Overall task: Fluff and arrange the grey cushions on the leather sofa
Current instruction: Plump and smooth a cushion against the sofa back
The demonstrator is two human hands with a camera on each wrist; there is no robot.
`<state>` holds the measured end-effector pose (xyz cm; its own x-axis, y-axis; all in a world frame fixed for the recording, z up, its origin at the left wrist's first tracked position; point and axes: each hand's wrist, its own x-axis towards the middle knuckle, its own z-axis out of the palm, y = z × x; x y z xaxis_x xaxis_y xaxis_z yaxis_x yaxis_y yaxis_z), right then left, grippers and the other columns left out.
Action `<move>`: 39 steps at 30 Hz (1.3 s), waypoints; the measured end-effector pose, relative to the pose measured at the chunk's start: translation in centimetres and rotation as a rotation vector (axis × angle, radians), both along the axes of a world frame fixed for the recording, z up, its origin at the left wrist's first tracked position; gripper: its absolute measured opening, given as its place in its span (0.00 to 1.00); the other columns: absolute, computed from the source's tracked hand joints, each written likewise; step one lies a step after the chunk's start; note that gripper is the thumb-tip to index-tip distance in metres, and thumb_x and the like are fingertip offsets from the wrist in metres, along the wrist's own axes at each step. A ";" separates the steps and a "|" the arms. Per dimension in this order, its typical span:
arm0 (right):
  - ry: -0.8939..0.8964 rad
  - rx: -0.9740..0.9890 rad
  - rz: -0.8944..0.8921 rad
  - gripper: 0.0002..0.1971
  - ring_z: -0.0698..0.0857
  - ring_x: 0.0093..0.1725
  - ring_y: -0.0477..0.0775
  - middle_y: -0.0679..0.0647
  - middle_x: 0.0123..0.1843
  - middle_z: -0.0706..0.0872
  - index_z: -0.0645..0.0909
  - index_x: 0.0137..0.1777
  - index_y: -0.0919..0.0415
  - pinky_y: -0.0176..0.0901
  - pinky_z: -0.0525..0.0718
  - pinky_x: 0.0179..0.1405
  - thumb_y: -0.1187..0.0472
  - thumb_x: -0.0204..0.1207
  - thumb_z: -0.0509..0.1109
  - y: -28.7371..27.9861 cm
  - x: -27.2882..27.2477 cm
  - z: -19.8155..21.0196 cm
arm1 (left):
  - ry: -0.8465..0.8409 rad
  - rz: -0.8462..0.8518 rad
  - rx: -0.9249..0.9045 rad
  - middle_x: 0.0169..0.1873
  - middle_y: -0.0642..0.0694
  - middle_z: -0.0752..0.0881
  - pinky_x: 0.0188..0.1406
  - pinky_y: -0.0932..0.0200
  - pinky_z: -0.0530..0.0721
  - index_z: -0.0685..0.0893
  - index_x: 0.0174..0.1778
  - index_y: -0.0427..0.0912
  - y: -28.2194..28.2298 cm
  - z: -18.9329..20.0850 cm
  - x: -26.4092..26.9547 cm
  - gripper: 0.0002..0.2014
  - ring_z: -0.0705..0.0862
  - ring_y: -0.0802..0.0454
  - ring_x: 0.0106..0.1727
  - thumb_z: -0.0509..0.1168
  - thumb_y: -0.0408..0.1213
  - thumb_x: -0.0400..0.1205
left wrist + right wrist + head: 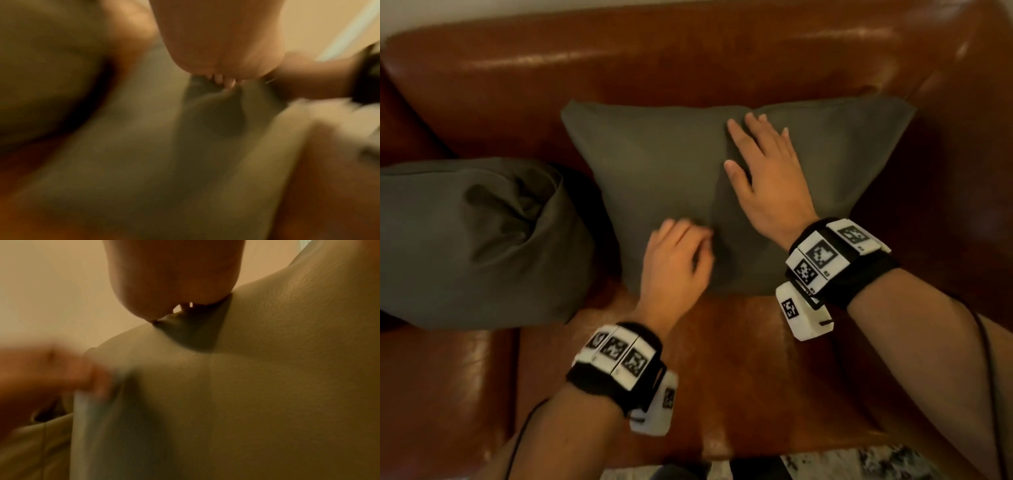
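The left wrist view is heavily blurred. The left hand [222, 48] hangs from the top edge, its fingertips [229, 82] touching the soft grey fabric cushion [144, 154], which dents just below them. A black-strapped wrist [320, 78] reaches in from the right.

Sofa [688, 68] is glossy reddish-brown leather, both cushions [654, 164] [465, 240] plain dark grey-green, wristbands [616, 356] black with white checkered-marker blocks, mottled grey-white rug [859, 462] bottom right.
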<state>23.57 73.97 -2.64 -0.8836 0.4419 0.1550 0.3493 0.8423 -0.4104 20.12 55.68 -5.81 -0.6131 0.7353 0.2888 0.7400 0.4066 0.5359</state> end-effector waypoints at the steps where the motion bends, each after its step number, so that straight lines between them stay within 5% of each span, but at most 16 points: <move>1: -0.005 -0.006 0.004 0.26 0.58 0.86 0.60 0.60 0.85 0.64 0.62 0.84 0.56 0.57 0.47 0.84 0.51 0.87 0.52 0.3 0.2 0.2 | 0.077 -0.035 0.054 0.44 0.41 0.84 0.45 0.49 0.74 0.85 0.46 0.39 2.6 2.0 -0.1 0.07 0.78 0.44 0.47 0.62 0.35 0.80; 5: -0.089 0.030 -0.114 0.27 0.62 0.84 0.60 0.59 0.82 0.69 0.66 0.82 0.56 0.65 0.50 0.82 0.49 0.86 0.47 4.9 2.5 0.2 | 0.153 -0.082 -0.049 0.70 0.41 0.79 0.71 0.49 0.69 0.81 0.66 0.40 10.2 4.4 -2.1 0.17 0.74 0.46 0.71 0.59 0.39 0.83; 8: -0.114 0.071 -0.252 0.27 0.62 0.84 0.64 0.62 0.81 0.70 0.69 0.81 0.59 0.63 0.52 0.83 0.48 0.86 0.48 9.7 5.9 -0.4 | 0.229 -0.118 -0.204 0.77 0.41 0.74 0.81 0.47 0.57 0.74 0.76 0.41 11.6 2.9 -3.1 0.23 0.68 0.44 0.80 0.54 0.44 0.86; 11: 0.081 -0.078 -0.531 0.27 0.59 0.85 0.60 0.61 0.84 0.66 0.66 0.82 0.61 0.58 0.50 0.85 0.50 0.88 0.47 11.9 9.4 -0.9 | 0.288 -0.103 -0.202 0.76 0.41 0.74 0.82 0.47 0.56 0.74 0.76 0.41 11.0 2.1 -3.5 0.23 0.68 0.44 0.80 0.53 0.45 0.87; 15: 0.519 -0.875 -0.691 0.38 0.64 0.83 0.44 0.44 0.83 0.66 0.62 0.84 0.50 0.49 0.61 0.84 0.29 0.80 0.49 7.2 11.4 -5.4 | 0.333 -0.078 -0.188 0.75 0.40 0.75 0.82 0.47 0.56 0.75 0.75 0.40 10.7 1.8 -3.3 0.22 0.68 0.43 0.80 0.53 0.44 0.87; 18: 0.312 -1.098 -0.767 0.32 0.64 0.82 0.45 0.42 0.84 0.66 0.62 0.84 0.42 0.49 0.61 0.82 0.32 0.83 0.46 2.2 12.6 -10.2 | 0.335 -0.068 -0.193 0.75 0.40 0.75 0.82 0.47 0.56 0.75 0.75 0.40 10.7 1.7 -3.6 0.22 0.68 0.43 0.80 0.53 0.44 0.87; 20: 0.178 -1.235 -0.969 0.29 0.66 0.82 0.53 0.49 0.84 0.67 0.64 0.83 0.48 0.50 0.63 0.81 0.38 0.86 0.46 -0.6 14.3 -13.5 | 0.330 -0.052 -0.178 0.75 0.40 0.75 0.82 0.47 0.56 0.75 0.75 0.40 10.5 1.5 -3.7 0.22 0.68 0.43 0.80 0.53 0.44 0.87; 26: -0.020 -1.331 -1.407 0.24 0.78 0.70 0.67 0.66 0.72 0.77 0.70 0.77 0.65 0.54 0.76 0.69 0.50 0.88 0.54 -1.2 15.4 -18.5 | 0.358 -0.045 -0.128 0.74 0.39 0.76 0.81 0.44 0.59 0.76 0.74 0.39 10.1 1.0 -3.9 0.21 0.69 0.41 0.79 0.56 0.42 0.87; 29: 0.142 -1.618 -1.470 0.21 0.80 0.67 0.65 0.58 0.68 0.79 0.71 0.75 0.58 0.58 0.82 0.63 0.49 0.88 0.53 0.0 13.6 -19.2 | 0.348 -0.042 -0.128 0.75 0.39 0.76 0.81 0.45 0.58 0.76 0.74 0.39 10.1 1.1 -3.7 0.21 0.69 0.42 0.79 0.56 0.42 0.87; 34: 0.176 -1.512 -1.430 0.27 0.82 0.67 0.66 0.61 0.71 0.82 0.76 0.70 0.57 0.63 0.79 0.70 0.47 0.72 0.70 0.0 14.0 -24.1 | 0.349 -0.043 -0.102 0.74 0.40 0.76 0.81 0.45 0.58 0.76 0.74 0.39 9.9 0.9 -3.4 0.21 0.69 0.43 0.79 0.56 0.43 0.87; 39: 0.132 -1.479 -1.418 0.23 0.83 0.65 0.67 0.66 0.68 0.83 0.76 0.69 0.68 0.59 0.83 0.66 0.51 0.83 0.65 0.2 14.1 -22.8 | 0.337 -0.038 -0.092 0.74 0.40 0.76 0.81 0.45 0.57 0.76 0.74 0.39 9.8 0.6 -2.7 0.21 0.69 0.43 0.79 0.57 0.42 0.87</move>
<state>37.72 74.22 -25.41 0.1006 0.4873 -0.8674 0.2394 -0.8581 -0.4543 17.45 65.47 -5.24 -0.4660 0.7881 0.4022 0.8847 0.4103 0.2212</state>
